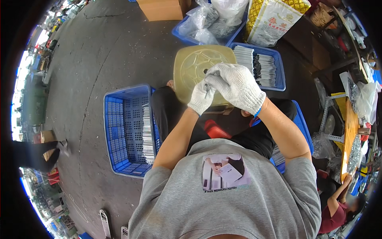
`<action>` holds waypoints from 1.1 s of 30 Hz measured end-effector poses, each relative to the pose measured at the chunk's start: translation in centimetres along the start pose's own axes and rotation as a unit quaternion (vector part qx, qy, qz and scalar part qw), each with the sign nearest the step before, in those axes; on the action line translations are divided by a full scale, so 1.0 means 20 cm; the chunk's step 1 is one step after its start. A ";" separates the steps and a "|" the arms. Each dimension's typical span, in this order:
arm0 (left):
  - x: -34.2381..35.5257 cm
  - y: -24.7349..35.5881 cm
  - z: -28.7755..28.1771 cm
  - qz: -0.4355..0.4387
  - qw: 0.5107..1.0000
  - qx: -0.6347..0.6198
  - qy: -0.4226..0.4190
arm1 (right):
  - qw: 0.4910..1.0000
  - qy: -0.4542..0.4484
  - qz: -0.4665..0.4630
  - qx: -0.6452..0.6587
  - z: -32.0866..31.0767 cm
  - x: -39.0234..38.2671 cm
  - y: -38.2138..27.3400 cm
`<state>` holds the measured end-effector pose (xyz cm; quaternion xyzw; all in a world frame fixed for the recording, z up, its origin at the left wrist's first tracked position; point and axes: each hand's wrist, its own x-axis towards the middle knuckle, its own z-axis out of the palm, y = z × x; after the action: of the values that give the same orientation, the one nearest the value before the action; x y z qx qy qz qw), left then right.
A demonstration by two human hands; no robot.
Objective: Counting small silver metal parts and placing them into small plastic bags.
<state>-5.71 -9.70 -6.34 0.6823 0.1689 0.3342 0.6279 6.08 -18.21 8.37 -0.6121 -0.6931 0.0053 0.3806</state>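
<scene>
Both my hands wear white knitted gloves and meet above a yellowish plastic stool (187,59) with a patterned top. My left hand (202,96) is closed, its fingertips drawn up against the other glove. My right hand (240,87) curls over from the right, thumb and fingers pressed together at the left fingertips. Anything pinched between them is hidden or too small to make out. Just beyond the right hand, a blue basket (281,73) holds rows of thin silvery rods with dark parts among them.
At my left stands a blue crate (115,135) with silvery rods along one side. Another blue basket (302,127) is by my right leg. Ahead are a blue bin (179,32) of plastic bags, a cardboard box (163,8) and a yellow-white sack (270,24). Another person (332,207) works at right.
</scene>
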 end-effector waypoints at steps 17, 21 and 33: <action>-0.01 -0.23 -0.02 -0.080 0.964 -0.256 0.001 | 0.988 -0.067 0.129 0.045 0.13 -0.13 0.06; 0.00 -0.27 -0.03 -0.072 0.979 -0.189 0.000 | 0.999 0.010 0.034 -0.032 0.23 -0.17 0.09; -0.05 -0.39 -0.25 -0.109 0.984 -0.134 -0.044 | 0.981 0.015 0.193 0.007 0.23 -0.27 0.05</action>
<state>-8.26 -5.50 -14.27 0.5832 0.1681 0.2530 0.7533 4.19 -20.50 1.79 -0.7315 -0.5562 0.0742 0.3873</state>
